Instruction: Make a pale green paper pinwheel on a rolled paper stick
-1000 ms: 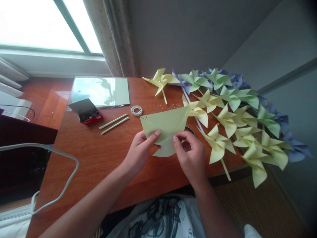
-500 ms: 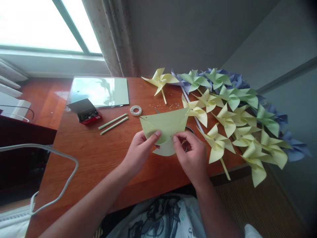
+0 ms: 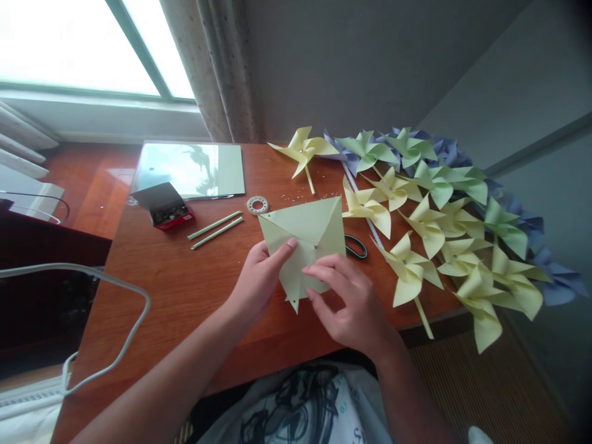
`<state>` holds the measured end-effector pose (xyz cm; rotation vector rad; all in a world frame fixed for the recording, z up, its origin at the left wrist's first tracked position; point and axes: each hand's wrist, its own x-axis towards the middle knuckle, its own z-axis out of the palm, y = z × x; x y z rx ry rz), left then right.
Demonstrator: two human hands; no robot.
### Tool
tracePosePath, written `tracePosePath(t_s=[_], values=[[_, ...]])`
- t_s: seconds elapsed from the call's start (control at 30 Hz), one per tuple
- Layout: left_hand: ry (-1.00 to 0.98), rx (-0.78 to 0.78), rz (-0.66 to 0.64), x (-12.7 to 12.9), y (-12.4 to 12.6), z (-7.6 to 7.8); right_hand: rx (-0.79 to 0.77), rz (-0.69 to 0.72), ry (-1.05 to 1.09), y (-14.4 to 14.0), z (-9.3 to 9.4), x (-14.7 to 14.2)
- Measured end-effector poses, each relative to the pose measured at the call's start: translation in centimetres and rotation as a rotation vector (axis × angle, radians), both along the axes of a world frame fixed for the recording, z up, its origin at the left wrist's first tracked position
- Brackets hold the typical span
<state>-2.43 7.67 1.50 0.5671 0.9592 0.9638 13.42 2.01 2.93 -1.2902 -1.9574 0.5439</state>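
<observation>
A light green paper square [image 3: 319, 274] with cut corners is held up over the desk, and small holes show near some of its tips. My left hand [image 3: 256, 280] pinches it from the left, thumb on top and the other fingers behind. Over its lower right part is my right hand [image 3: 349, 299], fingers spread and gripping nothing that I can see; whether the fingertips touch the paper I cannot tell. A small dark dot shows near the middle of the sheet. Just right of the paper, a black scissors handle [image 3: 356, 246] pokes out.
Finished yellow, green and purple pinwheels [image 3: 428, 225] crowd the right side. On the left of the desk [image 3: 171, 320] lie two rolled paper sticks [image 3: 215, 229], a tape roll [image 3: 257, 205], a red box [image 3: 173, 216] with its lid up and a glossy packet of paper [image 3: 185, 169].
My right hand has let go of the paper's corner and spread its fingers. The folded-over lower part now lies flatter, with a pointed tip showing at the bottom.
</observation>
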Motion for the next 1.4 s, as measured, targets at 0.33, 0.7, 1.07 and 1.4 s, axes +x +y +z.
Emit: tracePosePath(t_s=[0.33, 0.7, 1.07, 1.4], values=[[0.001, 0.029, 0.033, 0.1, 0.1, -0.3, 0.090, -0.094, 0.079, -0.3, 0.3, -0.9], [0.045, 0.116, -0.058, 0.1, -0.3, -0.6, -0.041, -0.444, 0.123, 1.1, 0.1, -0.5], [0.101, 0.160, -0.081, 0.1, -0.3, -0.4, -0.078, -0.440, 0.138, 1.1, 0.0, -0.2], [0.092, 0.146, -0.089, 0.1, -0.3, -0.3, -0.093, -0.413, 0.126, 1.2, -0.3, 0.1]])
